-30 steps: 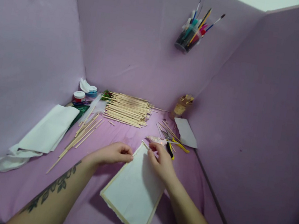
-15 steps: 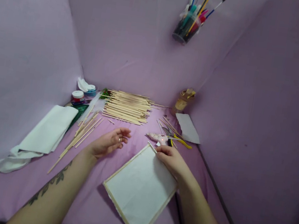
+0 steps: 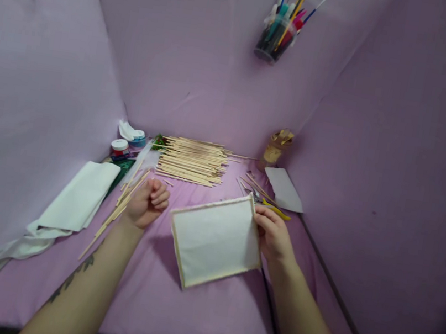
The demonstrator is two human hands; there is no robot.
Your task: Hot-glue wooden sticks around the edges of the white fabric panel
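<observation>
My right hand (image 3: 274,233) grips the right edge of a rectangular white panel (image 3: 216,241), thumb and fingers pinched on its border. Thin pale wooden sticks line the panel's edges, and it hangs tilted above the table, casting a shadow. My left hand (image 3: 148,203) is apart from the panel, to its left, with the fingers curled in and nothing visible in them. Behind that hand lie several loose wooden sticks (image 3: 108,221). The panel hides most of the glue gun behind it.
A large row of wooden sticks (image 3: 192,162) lies at the back. Folded white cloth (image 3: 76,195) and jars (image 3: 120,147) are at left. Yellow-handled pliers (image 3: 277,210), a paper sheet (image 3: 284,190) and a brown container (image 3: 274,151) stand right. A cup of brushes (image 3: 275,41) hangs on the wall.
The panel has been turned and raised by my right hand, now covering the glue gun. My left hand has moved left and its fingers have curled closed.
</observation>
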